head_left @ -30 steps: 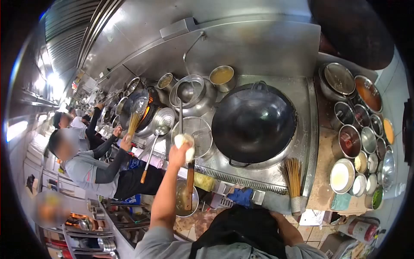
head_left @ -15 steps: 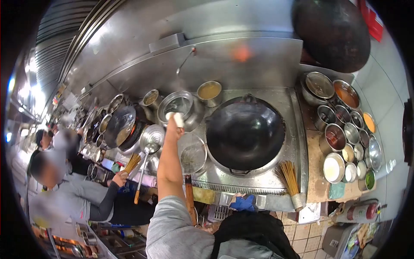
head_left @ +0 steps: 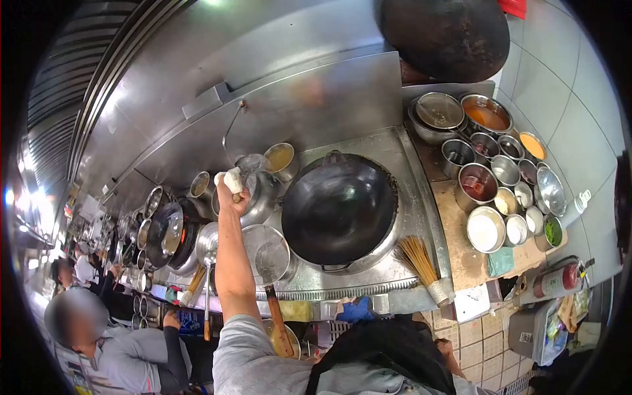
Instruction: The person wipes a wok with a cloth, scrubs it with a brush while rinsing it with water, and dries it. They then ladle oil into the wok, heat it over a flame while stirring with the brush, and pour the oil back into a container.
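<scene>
Nearest, at the near edge of the steel bench (head_left: 421, 187), a round wire skimmer with a wooden handle (head_left: 271, 258) lies with its handle poking past the edge toward me. A pale bamboo whisk brush (head_left: 415, 258) stands in a steel cup by the near right corner. My right hand is out of sight behind my black apron (head_left: 382, 349), so I cannot tell its grip.

My left hand (head_left: 232, 195) is raised over the left part of the bench, its grip clamped round a white cloth-wrapped handle (head_left: 232, 178). The handle sits just at the near left rim of a round steel pot (head_left: 263, 203). Right of that pot, mid-bench, rests a big black wok (head_left: 339, 207).

Further on, at the far edge, stands a small steel pot of yellow liquid (head_left: 282, 158). A cluster of steel seasoning bowls (head_left: 503, 172) fills the right edge. Off to my left, a co-worker in a grey top (head_left: 131, 355) stands at the next stove.
</scene>
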